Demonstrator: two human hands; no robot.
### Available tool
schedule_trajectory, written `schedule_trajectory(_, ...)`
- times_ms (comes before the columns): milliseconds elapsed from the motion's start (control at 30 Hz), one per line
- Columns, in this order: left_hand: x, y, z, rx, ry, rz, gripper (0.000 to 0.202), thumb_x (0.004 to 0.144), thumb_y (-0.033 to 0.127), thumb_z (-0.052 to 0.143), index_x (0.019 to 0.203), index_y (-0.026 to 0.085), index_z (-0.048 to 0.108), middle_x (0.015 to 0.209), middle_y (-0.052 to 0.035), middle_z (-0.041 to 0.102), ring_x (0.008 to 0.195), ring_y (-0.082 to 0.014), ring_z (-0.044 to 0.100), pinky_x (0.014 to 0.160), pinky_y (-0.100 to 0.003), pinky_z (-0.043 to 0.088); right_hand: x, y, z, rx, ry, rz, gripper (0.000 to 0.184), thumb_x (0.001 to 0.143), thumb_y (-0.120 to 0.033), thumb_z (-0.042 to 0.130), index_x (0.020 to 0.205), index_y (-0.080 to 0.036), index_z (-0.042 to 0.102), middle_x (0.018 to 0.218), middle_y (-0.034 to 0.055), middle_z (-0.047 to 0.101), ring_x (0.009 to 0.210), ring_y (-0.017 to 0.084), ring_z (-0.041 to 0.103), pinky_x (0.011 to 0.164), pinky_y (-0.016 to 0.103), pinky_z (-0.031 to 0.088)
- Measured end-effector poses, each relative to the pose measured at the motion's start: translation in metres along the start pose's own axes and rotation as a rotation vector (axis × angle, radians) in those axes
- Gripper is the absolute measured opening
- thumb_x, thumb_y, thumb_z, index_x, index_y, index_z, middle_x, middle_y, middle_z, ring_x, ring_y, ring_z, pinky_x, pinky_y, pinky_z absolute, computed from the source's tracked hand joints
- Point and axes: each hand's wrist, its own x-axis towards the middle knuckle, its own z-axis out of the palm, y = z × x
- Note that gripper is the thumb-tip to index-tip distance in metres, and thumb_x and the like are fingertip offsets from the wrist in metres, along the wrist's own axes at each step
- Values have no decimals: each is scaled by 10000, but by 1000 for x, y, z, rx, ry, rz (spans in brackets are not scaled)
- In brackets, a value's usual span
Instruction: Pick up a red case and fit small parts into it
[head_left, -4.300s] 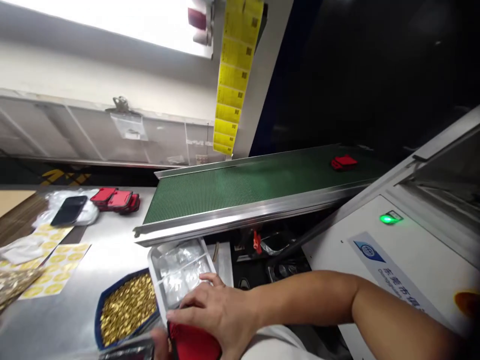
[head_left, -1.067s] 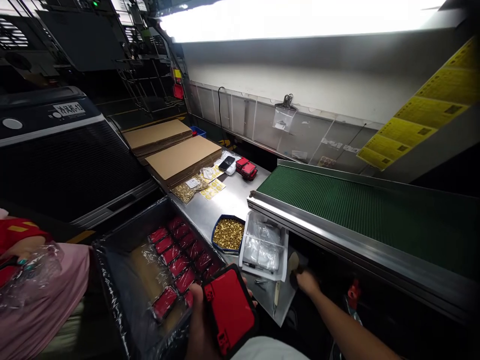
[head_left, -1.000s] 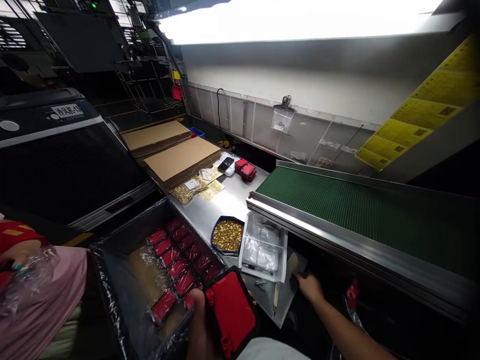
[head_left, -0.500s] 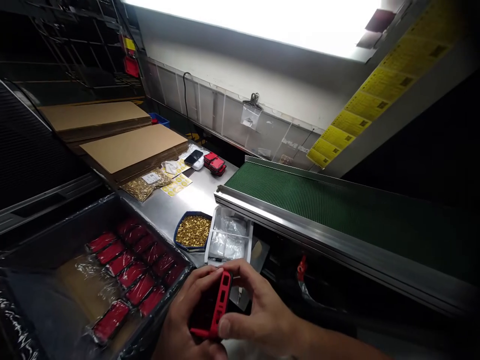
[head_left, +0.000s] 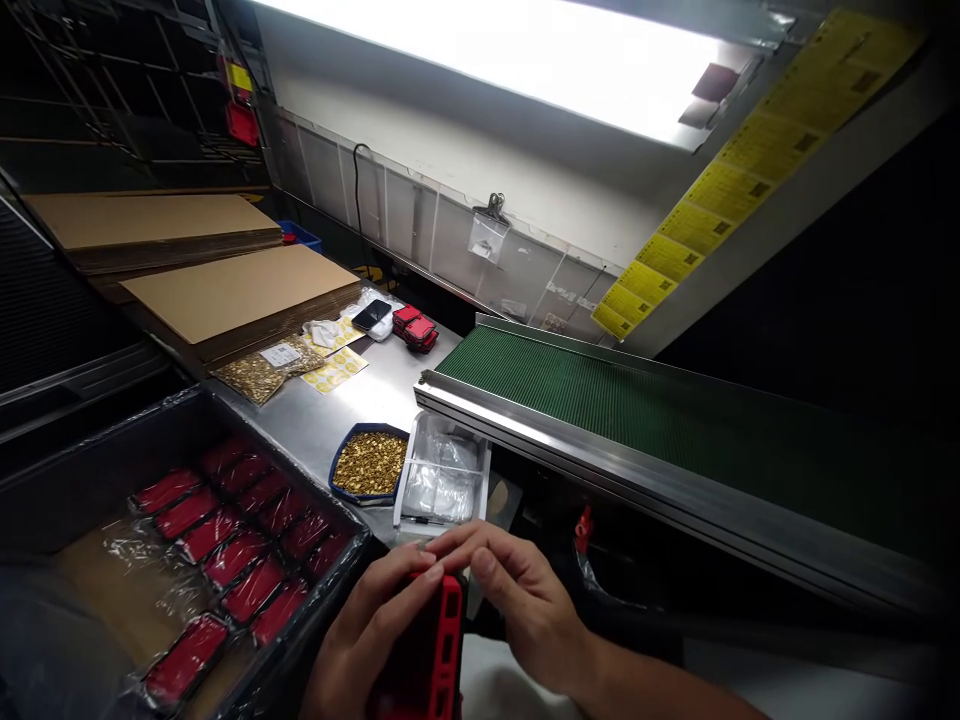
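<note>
A red and black phone case (head_left: 445, 650) stands tilted between my two hands at the bottom centre, its red side with cut-outs facing up and right. My left hand (head_left: 367, 625) wraps round its left side, fingers across the dark face. My right hand (head_left: 529, 605) curls its fingers over the far end of the case, touching it near the left fingertips; the right thumb is lifted off the side. The lower part of the case is cut off by the frame's edge.
Left of my hands is a plastic-lined box (head_left: 349, 500) with several wrapped red cases (head_left: 229, 555). Ahead are a blue tray of gold-coloured small parts (head_left: 371, 462), a white bin of clear bags (head_left: 442, 480), stacked red cases (head_left: 415, 330) and cardboard (head_left: 240, 290). A green conveyor (head_left: 540, 380) runs right.
My right thumb has come off the case's side and up towards its far end. The case has moved slightly lower in view, and the whole scene has shifted left.
</note>
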Motion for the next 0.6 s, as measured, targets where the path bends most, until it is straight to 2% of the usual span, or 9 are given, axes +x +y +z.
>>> schedule_trajectory(133, -4, 3, -2, -24, -49, -3, 583, 731, 431, 779, 1296, 354, 655, 1292, -63, 661, 1251, -313, 583, 1128, -310, 413, -3, -3, -3, -11, -17, -54, 373, 1052, -355, 419, 1085, -186, 749, 1193, 127, 657, 1147, 237, 625, 1070, 432, 465)
schedule_trajectory(167, -4, 5, -3, -95, -36, -69, 579, 696, 447, 814, 1252, 347, 689, 1276, -68, 671, 1251, -320, 583, 1132, -309, 413, -4, -3, -5, -14, -25, -69, 373, 1051, -374, 418, 1101, -195, 741, 1199, 127, 653, 1155, 241, 619, 1072, 442, 464)
schedule_trajectory(233, -6, 8, -2, -324, 44, -296, 669, 612, 599, 840, 1217, 344, 711, 1246, -76, 680, 1231, -345, 588, 1106, -350, 461, -7, 0, -9, -68, -90, -120, 374, 1007, -459, 511, 1230, -213, 682, 1269, 133, 612, 1222, 260, 577, 1109, 464, 438)
schedule_trajectory(267, -7, 10, -1, -452, 92, -426, 772, 570, 695, 814, 1249, 351, 685, 1247, -79, 677, 1215, -362, 595, 1073, -391, 499, -9, 2, -12, -125, -149, -150, 475, 950, -499, 605, 1336, -222, 612, 1329, 139, 568, 1273, 273, 538, 1136, 469, 416)
schedule_trajectory(333, -9, 11, 1, -635, 145, -604, 936, 549, 810, 735, 1358, 366, 578, 1299, -82, 653, 1184, -385, 614, 992, -454, 562, -13, 8, -15, -282, -254, -210, 855, 802, -480, 794, 1523, -247, 396, 1450, 148, 453, 1368, 289, 449, 1176, 448, 383)
schedule_trajectory(400, -12, 10, 2, -743, 148, -657, 930, 621, 788, 703, 1417, 347, 505, 1377, -96, 618, 1199, -396, 615, 986, -488, 565, -15, 15, -14, -425, -257, -276, 1104, 706, -372, 887, 1588, -272, 228, 1496, 148, 396, 1391, 275, 425, 1173, 399, 394)
schedule_trajectory(500, -16, 6, 1, -904, 139, -676, 795, 745, 691, 649, 1420, 293, 518, 1424, -119, 600, 1243, -368, 606, 997, -477, 552, -18, 18, -10, -498, -154, -320, 1179, 677, -264, 891, 1599, -257, 156, 1449, 142, 453, 1325, 247, 494, 1132, 349, 435)
schedule_trajectory(600, -15, 7, -2, -864, 111, -645, 719, 850, 663, 434, 1400, 216, 553, 1403, -140, 609, 1155, -297, 661, 900, -395, 588, -18, 13, -8, -483, -140, -261, 1208, 676, -232, 867, 1609, -227, 98, 1435, 149, 452, 1293, 255, 518, 1103, 349, 461)
